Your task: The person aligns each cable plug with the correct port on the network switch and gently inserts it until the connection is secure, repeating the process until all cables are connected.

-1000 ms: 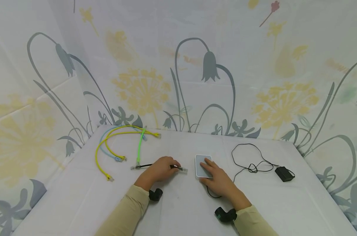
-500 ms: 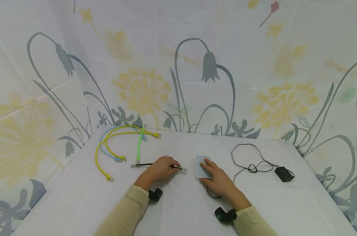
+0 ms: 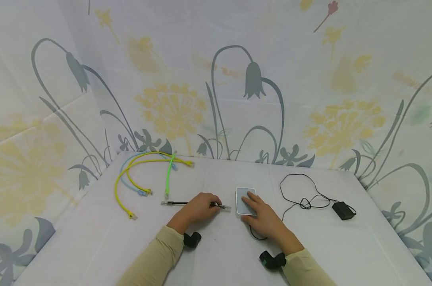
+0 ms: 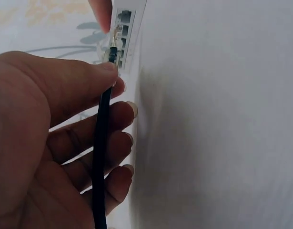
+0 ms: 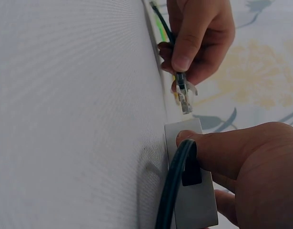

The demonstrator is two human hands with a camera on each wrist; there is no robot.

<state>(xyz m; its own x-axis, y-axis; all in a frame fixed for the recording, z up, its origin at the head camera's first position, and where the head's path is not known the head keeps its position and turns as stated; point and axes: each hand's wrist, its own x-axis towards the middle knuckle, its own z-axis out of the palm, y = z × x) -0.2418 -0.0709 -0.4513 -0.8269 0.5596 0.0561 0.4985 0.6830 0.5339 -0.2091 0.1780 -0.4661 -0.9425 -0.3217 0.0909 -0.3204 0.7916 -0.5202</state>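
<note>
My left hand [image 3: 201, 208] pinches a short black Ethernet cable [image 4: 100, 157] just behind its clear plug [image 5: 185, 101], between thumb and fingers. The plug points at the port side of a small white-and-grey network switch [image 3: 245, 200], a short gap away in the head view. Several ports [image 4: 126, 31] show beyond the plug in the left wrist view. My right hand [image 3: 263, 216] holds the switch on the table, fingers spread over its top and thumb on its near side. A dark power cord [image 5: 171, 191] comes from the switch by that thumb.
Yellow cable [image 3: 117, 198], light blue cable [image 3: 130, 185] and green cable [image 3: 168, 178] lie at the back left. A black power adapter [image 3: 344, 210] with a looped thin cord [image 3: 281, 186] lies on the right. A patterned cloth [image 3: 223, 119] hangs behind the table.
My left hand has moved slightly right and nearer me, drawing the black Ethernet cable closer to the switch and its far end away from the green cable. My right hand stays put.
</note>
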